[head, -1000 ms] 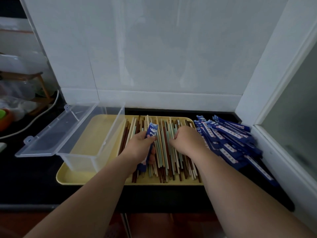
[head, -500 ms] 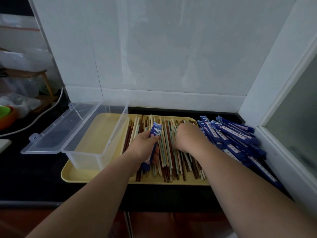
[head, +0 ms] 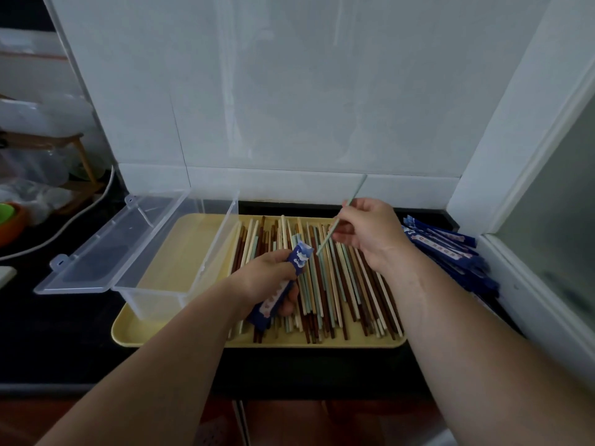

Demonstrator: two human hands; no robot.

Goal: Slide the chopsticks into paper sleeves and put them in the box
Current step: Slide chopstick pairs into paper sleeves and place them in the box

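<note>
Gripping a blue paper sleeve (head: 302, 259) in the left grip (head: 267, 280), curling the fingers round its middle, printed open end pointing up and away, lower end sticking out below the palm. Pinching one pale green chopstick (head: 325, 240) in the right grip (head: 370, 235), thumb and fingertips closing firmly on the shaft near its middle. Tilting that chopstick, upper end toward the white wall (head: 289, 91), lower tip down and left toward the sleeve's mouth, near it but not touching. Working over the loose chopsticks (head: 341, 291), brown, cream and pale green, lying side by side across the right part of a yellow tray (head: 180, 337). Sharing the tray's left part with a clear box (head: 167, 296), standing open, with its lid (head: 106, 252) lying flat to the left over the black tabletop (head: 48, 342). Having a heap of blue sleeves (head: 450, 255) lying just right of the tray, beside the right forearm. Standing well apart from a white cable (head: 64, 228) and an orange bowl (head: 11, 225) at the far left.
</note>
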